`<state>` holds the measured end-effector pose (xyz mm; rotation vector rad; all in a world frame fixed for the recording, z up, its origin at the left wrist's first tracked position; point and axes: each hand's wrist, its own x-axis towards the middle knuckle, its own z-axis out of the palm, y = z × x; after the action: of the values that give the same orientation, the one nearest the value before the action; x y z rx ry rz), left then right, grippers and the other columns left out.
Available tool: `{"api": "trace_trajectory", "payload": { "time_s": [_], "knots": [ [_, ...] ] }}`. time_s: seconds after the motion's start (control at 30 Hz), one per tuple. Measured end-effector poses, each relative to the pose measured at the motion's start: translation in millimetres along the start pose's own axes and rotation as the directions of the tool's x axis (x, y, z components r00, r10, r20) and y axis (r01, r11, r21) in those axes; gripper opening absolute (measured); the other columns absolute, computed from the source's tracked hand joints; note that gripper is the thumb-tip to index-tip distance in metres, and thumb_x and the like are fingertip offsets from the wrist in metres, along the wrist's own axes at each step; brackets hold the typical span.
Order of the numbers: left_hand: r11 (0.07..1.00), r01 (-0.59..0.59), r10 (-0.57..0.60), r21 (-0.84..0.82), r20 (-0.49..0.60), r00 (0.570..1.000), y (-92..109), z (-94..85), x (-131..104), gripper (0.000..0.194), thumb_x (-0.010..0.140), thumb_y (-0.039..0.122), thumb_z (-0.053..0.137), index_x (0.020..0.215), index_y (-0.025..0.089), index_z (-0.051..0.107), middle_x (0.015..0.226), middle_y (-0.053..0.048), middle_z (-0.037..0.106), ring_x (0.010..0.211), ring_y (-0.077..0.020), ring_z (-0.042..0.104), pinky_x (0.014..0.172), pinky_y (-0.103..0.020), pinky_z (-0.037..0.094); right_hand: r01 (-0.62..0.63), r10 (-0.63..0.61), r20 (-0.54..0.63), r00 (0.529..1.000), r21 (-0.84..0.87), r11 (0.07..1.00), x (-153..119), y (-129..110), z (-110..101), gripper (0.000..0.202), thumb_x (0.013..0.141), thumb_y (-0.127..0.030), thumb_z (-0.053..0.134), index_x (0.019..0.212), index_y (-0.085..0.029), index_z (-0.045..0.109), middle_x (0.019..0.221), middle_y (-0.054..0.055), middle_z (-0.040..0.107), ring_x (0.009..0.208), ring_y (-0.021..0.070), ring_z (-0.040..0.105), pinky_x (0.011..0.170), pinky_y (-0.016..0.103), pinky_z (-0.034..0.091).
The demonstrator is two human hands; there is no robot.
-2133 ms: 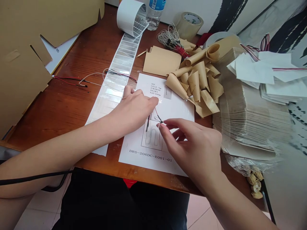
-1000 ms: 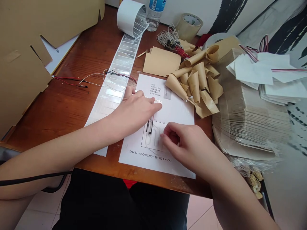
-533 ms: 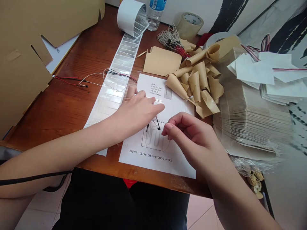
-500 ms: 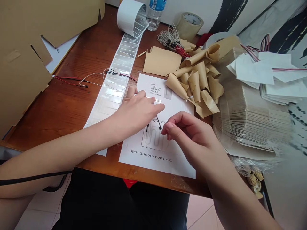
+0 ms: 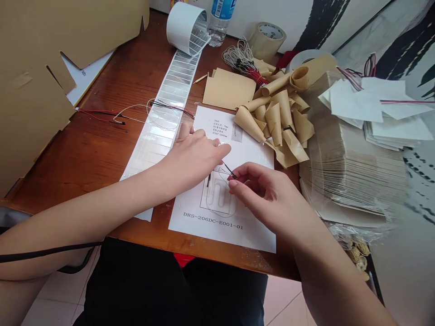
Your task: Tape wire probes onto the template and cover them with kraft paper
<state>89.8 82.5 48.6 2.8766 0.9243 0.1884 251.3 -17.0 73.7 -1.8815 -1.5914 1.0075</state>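
A printed white sheet (image 5: 255, 235) with a drawing of a looped line lies before me. My left hand (image 5: 199, 151) rests palm down over its middle, fingers curled and pressed together on wires, its fingertips partly hidden. From under that hand a thin red and black wire (image 5: 228, 169) slants out to my right hand (image 5: 261, 188). There the thumb and forefinger pinch the wire's black end. A pale thin wire loops over the drawing, close to the right fingertips. Another short black wire end (image 5: 208, 180) lies on the drawing just below my left hand.
Left of the sheet runs a label strip (image 5: 159, 131) from a roll (image 5: 183, 27), crossed by loose wires. Brown paper pieces (image 5: 275, 117), a wire bundle (image 5: 241, 59) and tape (image 5: 268, 38) lie behind. Stacked sheets (image 5: 360, 167) stand right, a cardboard box (image 5: 34, 90) left.
My right fingertips have closed on the black wire end, which has swung up and to the right. My left hand has hardly moved. More of the pale wire loop shows on the drawing.
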Motion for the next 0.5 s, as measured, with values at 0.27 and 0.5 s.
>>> {"api": "trace_trajectory", "payload": {
  "time_s": [0.27, 0.5],
  "knots": [
    [1.000, 0.007, -0.007, -0.005, -0.034, 0.999, -1.9, 2.4, -0.7, 0.014, 0.099, 0.015, 0.054, 0.093, 0.016, 0.066, 0.075, -0.006, 0.064, 0.086, -0.0268, 0.058, 0.087, -0.048, 0.029, 0.117, -0.137, -0.226, 0.965, -0.099, 0.988, -4.6, 4.0, 9.5, 0.025, 0.093, -0.038, 0.063, 0.074, -0.021, 0.066, 0.063, 0.000, 0.070, 0.052, 0.0132, 0.059, 0.051, 0.027, 0.042],
    [0.998, 0.037, -0.040, -0.057, -0.039, 0.998, -5.9, 6.8, -0.6, 0.023, 0.093, 0.008, 0.051, 0.107, 0.019, 0.066, 0.077, -0.005, 0.069, 0.092, -0.0286, 0.057, 0.089, -0.047, 0.030, 0.240, -0.466, -0.428, 0.774, -0.483, 0.842, -5.9, 9.0, 6.9, 0.013, 0.096, -0.026, 0.064, 0.087, -0.023, 0.073, 0.072, 0.002, 0.072, 0.056, 0.0163, 0.065, 0.054, 0.031, 0.046]
  ]
}}
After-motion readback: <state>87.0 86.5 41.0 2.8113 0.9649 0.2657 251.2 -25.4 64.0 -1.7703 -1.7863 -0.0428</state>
